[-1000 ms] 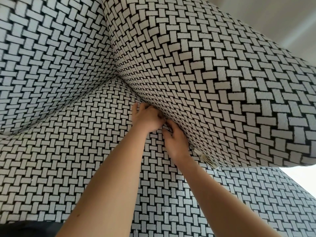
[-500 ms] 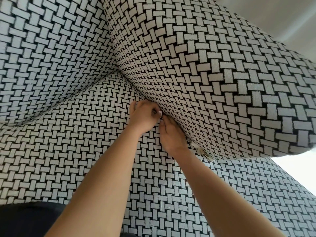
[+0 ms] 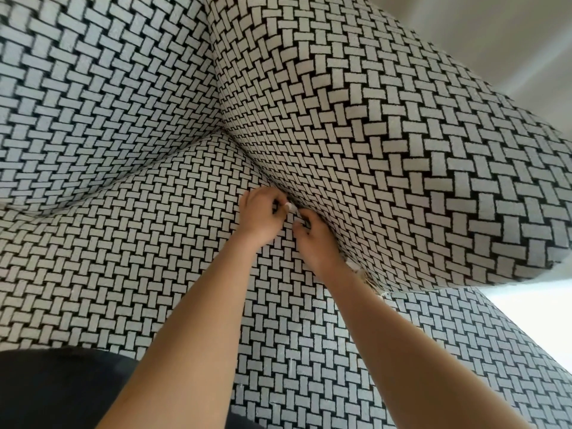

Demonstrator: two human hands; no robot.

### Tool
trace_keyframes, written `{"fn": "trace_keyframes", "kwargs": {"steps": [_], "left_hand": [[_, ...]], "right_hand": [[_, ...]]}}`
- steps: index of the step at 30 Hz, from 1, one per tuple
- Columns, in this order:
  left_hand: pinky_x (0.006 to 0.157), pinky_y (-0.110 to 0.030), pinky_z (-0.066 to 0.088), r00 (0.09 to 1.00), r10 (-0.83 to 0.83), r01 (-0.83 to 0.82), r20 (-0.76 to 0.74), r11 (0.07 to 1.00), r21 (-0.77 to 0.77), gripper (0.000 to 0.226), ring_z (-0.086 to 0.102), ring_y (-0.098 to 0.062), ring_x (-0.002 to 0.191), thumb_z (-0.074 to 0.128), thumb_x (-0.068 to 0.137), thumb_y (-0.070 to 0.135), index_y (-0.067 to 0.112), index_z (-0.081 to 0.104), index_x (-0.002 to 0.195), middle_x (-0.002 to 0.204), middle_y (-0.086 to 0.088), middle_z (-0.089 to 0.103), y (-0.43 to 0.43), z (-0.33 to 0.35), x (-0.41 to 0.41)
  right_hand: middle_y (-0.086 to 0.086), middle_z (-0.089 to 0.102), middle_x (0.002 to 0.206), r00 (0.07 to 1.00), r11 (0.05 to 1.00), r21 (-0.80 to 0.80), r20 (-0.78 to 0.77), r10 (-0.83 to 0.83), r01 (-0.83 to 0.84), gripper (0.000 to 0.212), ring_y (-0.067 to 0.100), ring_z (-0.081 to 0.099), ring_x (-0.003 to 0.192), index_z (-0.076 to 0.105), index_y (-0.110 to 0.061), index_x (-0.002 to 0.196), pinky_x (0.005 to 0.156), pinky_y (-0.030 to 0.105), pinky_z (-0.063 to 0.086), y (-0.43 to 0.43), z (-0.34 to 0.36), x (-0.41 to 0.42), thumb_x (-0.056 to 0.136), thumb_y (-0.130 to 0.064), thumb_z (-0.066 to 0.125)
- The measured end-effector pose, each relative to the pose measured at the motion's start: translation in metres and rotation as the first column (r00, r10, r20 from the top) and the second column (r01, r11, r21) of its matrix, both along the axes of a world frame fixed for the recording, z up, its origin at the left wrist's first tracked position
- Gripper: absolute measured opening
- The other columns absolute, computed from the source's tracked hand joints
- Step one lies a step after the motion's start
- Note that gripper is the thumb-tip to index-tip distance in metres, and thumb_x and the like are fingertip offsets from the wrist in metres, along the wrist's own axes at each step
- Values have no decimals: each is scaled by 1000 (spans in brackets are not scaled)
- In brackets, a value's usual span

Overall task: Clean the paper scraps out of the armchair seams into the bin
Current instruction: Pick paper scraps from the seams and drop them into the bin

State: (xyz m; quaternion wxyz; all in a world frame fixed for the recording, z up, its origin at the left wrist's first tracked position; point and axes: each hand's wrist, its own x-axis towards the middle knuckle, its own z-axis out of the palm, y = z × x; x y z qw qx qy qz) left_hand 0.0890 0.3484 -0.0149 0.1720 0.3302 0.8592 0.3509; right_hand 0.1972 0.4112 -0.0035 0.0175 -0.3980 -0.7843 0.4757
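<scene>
The armchair is covered in a black-and-white basket-weave fabric, with its seat (image 3: pixel 154 274) below and its right armrest (image 3: pixel 402 150) rising beside it. Both my hands work at the seam between them. My left hand (image 3: pixel 260 215) pinches a small white paper scrap (image 3: pixel 289 207) right at the seam. Just to its right, my right hand (image 3: pixel 315 239) has its fingers curled, with the tips dug into the seam and hidden. More pale paper scraps (image 3: pixel 368 278) stick out of the same seam beside my right wrist. No bin is in view.
The chair back (image 3: pixel 93 103) fills the upper left and meets the armrest in a corner seam. A dark shape (image 3: pixel 62 391) lies at the lower left edge. Pale floor (image 3: pixel 532 311) shows past the armrest's front at the right.
My left hand has drawn slightly back from the seam, and a white scrap now shows at its fingertips. The right hand stays at the seam. The view has drifted a little.
</scene>
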Motion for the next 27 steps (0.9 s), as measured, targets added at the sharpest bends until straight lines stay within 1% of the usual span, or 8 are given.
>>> {"fn": "trace_keyframes", "kwargs": {"steps": [5, 8, 12, 15, 17, 22, 24, 27], "left_hand": [[101, -34, 29, 999, 21, -24, 36, 997, 74, 5, 45, -11, 97, 58, 90, 22, 19, 60, 86, 97, 7, 58, -3, 0, 0], [98, -33, 30, 997, 39, -46, 61, 992, 121, 5, 40, -10, 93, 60, 88, 18, 14, 62, 87, 96, 6, 58, -5, 4, 1], [101, -32, 27, 1000, 6, -7, 8, 996, 86, 17, 46, -13, 103, 57, 88, 18, 18, 62, 105, 108, 5, 61, -5, 5, 4], [113, -41, 14, 996, -68, 65, -58, 997, -52, 33, 39, -15, 128, 47, 94, 28, 26, 55, 127, 130, 3, 55, -3, 1, 3], [115, -42, 9, 997, -68, 66, -23, 995, -69, 33, 35, -15, 132, 44, 96, 30, 28, 55, 127, 133, 3, 54, -2, 3, 1], [113, -40, -4, 994, -112, 109, -19, 989, -100, 29, 34, -10, 130, 42, 97, 34, 31, 60, 120, 122, 6, 58, -2, 7, 6], [113, -40, -4, 991, -132, 130, -16, 987, -95, 29, 35, -10, 130, 44, 96, 36, 31, 60, 120, 121, 7, 59, -4, 7, 6], [114, -42, -1, 991, -134, 134, -28, 991, -7, 20, 48, -11, 118, 56, 91, 29, 28, 67, 108, 108, 11, 64, -9, 8, 7]], "right_hand": [[-3, 66, 110, 975, 970, 136, -120, -186, 202, 26, 14, 58, 104, 64, -21, 113, 95, 28, 45, -8, -5, 3, 90, -28, 56], [-8, 69, 92, 934, 945, 77, -193, -300, 319, 15, 9, 62, 88, 70, -21, 99, 88, 31, 51, -10, -8, 4, 86, -23, 62], [-11, 67, 82, 922, 939, 102, -249, -297, 329, 9, 8, 62, 80, 70, -21, 90, 80, 24, 51, -12, -9, 5, 85, -18, 63], [-9, 68, 83, 917, 939, 125, -292, -273, 320, 9, 8, 62, 81, 70, -20, 86, 79, 21, 49, -12, -10, 7, 85, -15, 62], [-9, 69, 83, 909, 943, 108, -320, -266, 314, 10, 7, 62, 80, 70, -19, 87, 80, 25, 52, -12, -12, 8, 85, -14, 62], [-8, 71, 87, 902, 951, 116, -368, -227, 287, 11, 9, 64, 84, 71, -19, 91, 83, 39, 53, -11, -20, 10, 86, -19, 62], [-10, 71, 93, 914, 957, 146, -363, -182, 249, 14, 8, 63, 90, 71, -21, 96, 86, 37, 52, -10, -19, 11, 89, -20, 59], [-7, 69, 109, 924, 959, 197, -361, -124, 205, 22, 5, 61, 102, 69, -20, 109, 94, 29, 49, -10, -15, 12, 91, -16, 56]]}}
